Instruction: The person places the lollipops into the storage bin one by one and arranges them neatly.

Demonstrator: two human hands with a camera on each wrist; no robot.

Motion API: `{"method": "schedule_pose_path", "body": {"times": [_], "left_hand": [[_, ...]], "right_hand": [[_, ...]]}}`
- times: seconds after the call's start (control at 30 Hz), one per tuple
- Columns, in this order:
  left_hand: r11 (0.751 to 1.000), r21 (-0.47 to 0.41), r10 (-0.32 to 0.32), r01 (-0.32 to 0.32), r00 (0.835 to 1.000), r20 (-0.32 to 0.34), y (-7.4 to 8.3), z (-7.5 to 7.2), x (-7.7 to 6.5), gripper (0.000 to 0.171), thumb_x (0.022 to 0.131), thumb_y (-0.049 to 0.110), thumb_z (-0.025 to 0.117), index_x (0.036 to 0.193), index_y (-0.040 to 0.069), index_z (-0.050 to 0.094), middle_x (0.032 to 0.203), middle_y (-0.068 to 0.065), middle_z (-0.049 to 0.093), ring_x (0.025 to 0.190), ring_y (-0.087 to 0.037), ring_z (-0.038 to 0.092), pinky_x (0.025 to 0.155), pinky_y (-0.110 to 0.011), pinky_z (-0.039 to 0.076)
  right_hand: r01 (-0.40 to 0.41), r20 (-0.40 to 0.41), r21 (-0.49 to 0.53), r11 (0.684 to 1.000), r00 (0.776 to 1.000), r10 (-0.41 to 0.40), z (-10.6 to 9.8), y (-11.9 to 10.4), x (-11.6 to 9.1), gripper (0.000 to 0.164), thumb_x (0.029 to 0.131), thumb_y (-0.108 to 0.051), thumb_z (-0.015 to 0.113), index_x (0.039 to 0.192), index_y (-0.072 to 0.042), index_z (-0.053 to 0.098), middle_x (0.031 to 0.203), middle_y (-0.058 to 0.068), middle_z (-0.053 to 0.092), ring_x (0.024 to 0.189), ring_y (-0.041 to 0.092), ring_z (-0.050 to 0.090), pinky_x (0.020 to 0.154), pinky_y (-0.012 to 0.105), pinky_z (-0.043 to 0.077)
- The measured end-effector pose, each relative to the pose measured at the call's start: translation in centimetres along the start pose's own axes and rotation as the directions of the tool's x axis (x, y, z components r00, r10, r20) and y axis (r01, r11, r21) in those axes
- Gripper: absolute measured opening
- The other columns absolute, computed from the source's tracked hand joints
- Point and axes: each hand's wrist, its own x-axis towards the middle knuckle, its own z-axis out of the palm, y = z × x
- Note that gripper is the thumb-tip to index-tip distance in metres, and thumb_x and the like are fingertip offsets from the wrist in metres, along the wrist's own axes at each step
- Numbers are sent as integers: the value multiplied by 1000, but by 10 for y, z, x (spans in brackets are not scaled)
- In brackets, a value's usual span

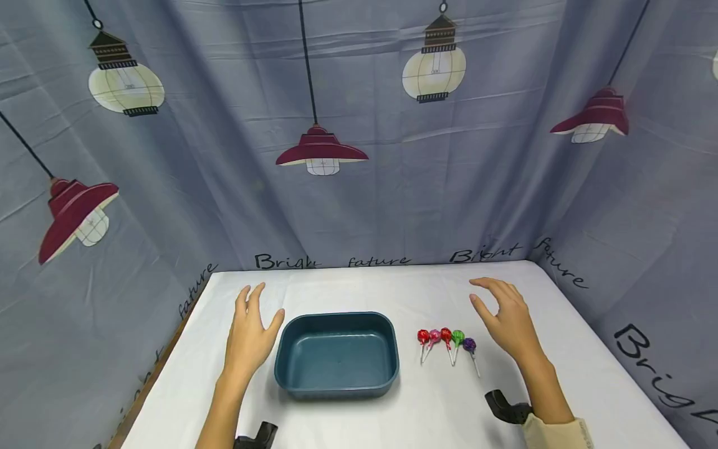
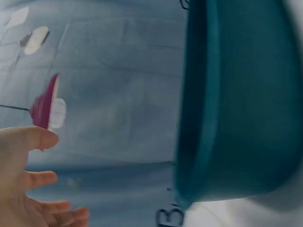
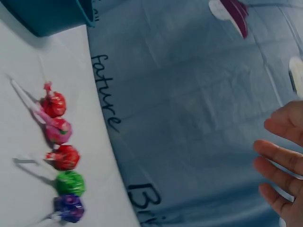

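Observation:
A deep blue-green rectangular tub (image 1: 336, 394) sits on the white table with nothing inside. My left hand (image 1: 248, 340) is held at its left side, fingers spread and holding nothing; the left wrist view shows the tub's wall (image 2: 251, 104) beyond the thumb. To the right of the tub lie several wrapped lollipops in a row: a red one (image 1: 423, 337), a pink one (image 1: 434, 337), another red one (image 1: 445, 335), a green one (image 1: 457, 337) and a purple one (image 1: 469, 344). Right of them my right hand (image 1: 507, 321) hovers with bent, relaxed fingers, holding nothing.
The white tabletop (image 1: 359, 290) ends at a grey-blue curtain (image 1: 387, 206) printed with lamps and lettering, which hangs behind and along both sides. Black wrist mounts (image 1: 507, 408) sit below each hand. A brown wooden edge (image 1: 154, 380) shows at the table's left.

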Motion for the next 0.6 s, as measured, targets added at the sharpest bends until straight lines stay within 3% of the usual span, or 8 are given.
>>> {"method": "schedule_pose_path", "body": {"times": [0.27,0.37,0.5,0.6], "left_hand": [[984,-177,-35,21,997,-76,-30,36,-21,53,91,26,57,137,7,37,139,-17,28,119,-37,40,89,-55,38],[968,-250,-58,33,994,-96,-38,48,-25,49,92,24,57,134,7,39,136,-15,33,119,-33,39,89,-53,38],[943,-332,-69,39,994,-81,-50,62,-27,47,92,21,56,135,8,40,137,-14,34,121,-32,38,93,-52,36],[923,-385,-43,15,997,-65,-59,71,-27,45,93,21,56,135,10,44,140,-12,35,125,-32,36,96,-52,35]], "right_hand": [[-142,-170,90,986,973,156,13,22,-28,18,86,-8,62,103,-5,67,93,11,65,85,21,52,71,30,37],[-149,-235,213,966,952,199,26,45,-39,18,85,-13,64,102,-11,70,90,3,67,77,10,52,66,24,36],[-188,-251,311,932,929,271,39,63,-54,16,85,-19,65,100,-16,72,87,-3,67,72,1,49,62,20,35],[-264,-215,284,922,919,330,44,68,-64,15,87,-21,63,98,-17,72,87,-5,67,73,0,49,60,19,35]]}}
